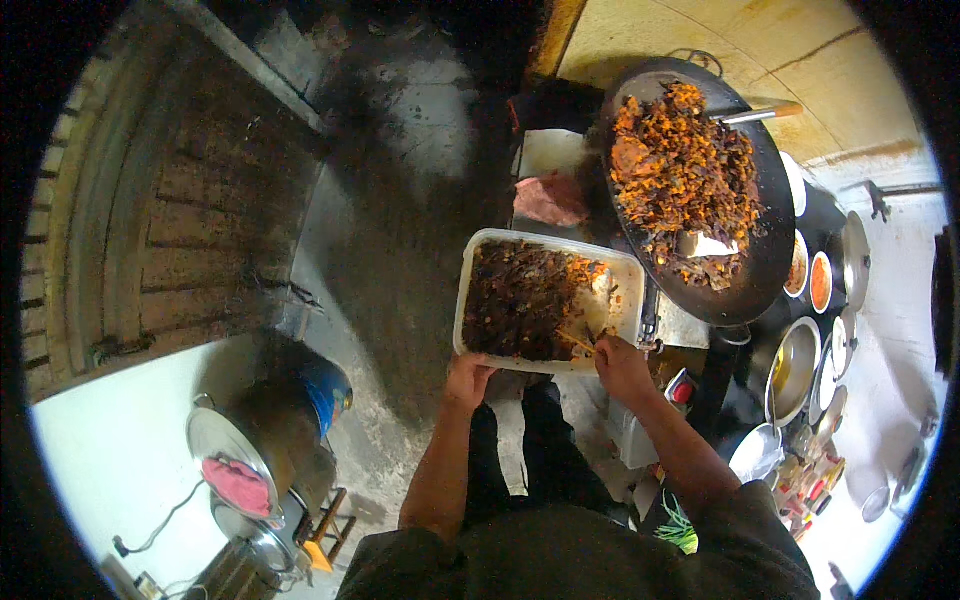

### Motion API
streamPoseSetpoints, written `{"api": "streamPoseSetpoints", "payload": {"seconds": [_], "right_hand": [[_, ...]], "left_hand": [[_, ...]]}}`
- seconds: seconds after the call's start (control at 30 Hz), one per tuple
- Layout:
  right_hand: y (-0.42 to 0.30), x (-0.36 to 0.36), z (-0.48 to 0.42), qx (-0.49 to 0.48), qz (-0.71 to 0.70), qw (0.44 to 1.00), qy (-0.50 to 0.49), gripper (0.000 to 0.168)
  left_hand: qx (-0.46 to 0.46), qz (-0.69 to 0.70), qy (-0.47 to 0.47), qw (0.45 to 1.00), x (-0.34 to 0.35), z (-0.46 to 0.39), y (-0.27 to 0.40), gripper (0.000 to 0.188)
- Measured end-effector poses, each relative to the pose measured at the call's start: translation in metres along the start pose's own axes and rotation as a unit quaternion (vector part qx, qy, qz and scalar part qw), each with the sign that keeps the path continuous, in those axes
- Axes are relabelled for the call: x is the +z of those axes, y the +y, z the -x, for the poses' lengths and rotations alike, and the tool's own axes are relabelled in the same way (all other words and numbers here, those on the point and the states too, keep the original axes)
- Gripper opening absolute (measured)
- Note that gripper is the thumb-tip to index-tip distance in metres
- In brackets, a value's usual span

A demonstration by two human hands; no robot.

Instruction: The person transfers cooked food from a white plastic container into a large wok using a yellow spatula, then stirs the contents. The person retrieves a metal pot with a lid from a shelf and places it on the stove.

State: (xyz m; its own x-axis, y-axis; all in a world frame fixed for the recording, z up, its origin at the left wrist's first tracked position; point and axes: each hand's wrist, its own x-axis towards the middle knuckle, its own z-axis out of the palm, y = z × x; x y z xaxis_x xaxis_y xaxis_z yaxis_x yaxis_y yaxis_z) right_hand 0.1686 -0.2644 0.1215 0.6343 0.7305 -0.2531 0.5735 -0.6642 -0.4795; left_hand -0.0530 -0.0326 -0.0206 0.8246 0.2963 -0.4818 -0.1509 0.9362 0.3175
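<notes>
My left hand (469, 380) grips the near left rim of a white plastic tub (551, 366). A dark, chopped food mixture (517, 300) fills the tub's left and middle, with orange bits along its upper right. Much of the tub's right floor shows, smeared. At the near right corner, my right hand (624, 369) is closed around thin wooden chopsticks (576, 342), whose tips reach into the tub. Beyond the tub on the right is a large black wok (772, 187), heaped with a similar mixture (682, 172) of dark and orange pieces. A whitish object (707, 245) lies on that heap.
A wooden-handled spatula (765, 113) rests in the wok. Past it stand small bowls (821, 283), a metal pot (795, 375) and several jars (806, 480). A pink cloth (551, 199) lies beside the wok. At lower left are a lidded pot (217, 435) and a blue barrel (326, 394).
</notes>
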Motion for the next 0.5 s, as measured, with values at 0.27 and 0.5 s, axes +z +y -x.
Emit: {"api": "streamPoseSetpoints", "payload": {"seconds": [0.27, 0.5], "right_hand": [[-0.069, -0.027, 0.002, -0.085, 0.053, 0.992, -0.073, 0.016], [-0.174, -0.095, 0.017, -0.134, -0.058, 0.985, 0.091, 0.012]], "left_hand": [[-0.026, -0.09, 0.115, 0.989, 0.061, 0.073, 0.088, 0.046], [-0.06, -0.293, 0.132, 0.945, 0.244, 0.134, 0.251, 0.055]]}}
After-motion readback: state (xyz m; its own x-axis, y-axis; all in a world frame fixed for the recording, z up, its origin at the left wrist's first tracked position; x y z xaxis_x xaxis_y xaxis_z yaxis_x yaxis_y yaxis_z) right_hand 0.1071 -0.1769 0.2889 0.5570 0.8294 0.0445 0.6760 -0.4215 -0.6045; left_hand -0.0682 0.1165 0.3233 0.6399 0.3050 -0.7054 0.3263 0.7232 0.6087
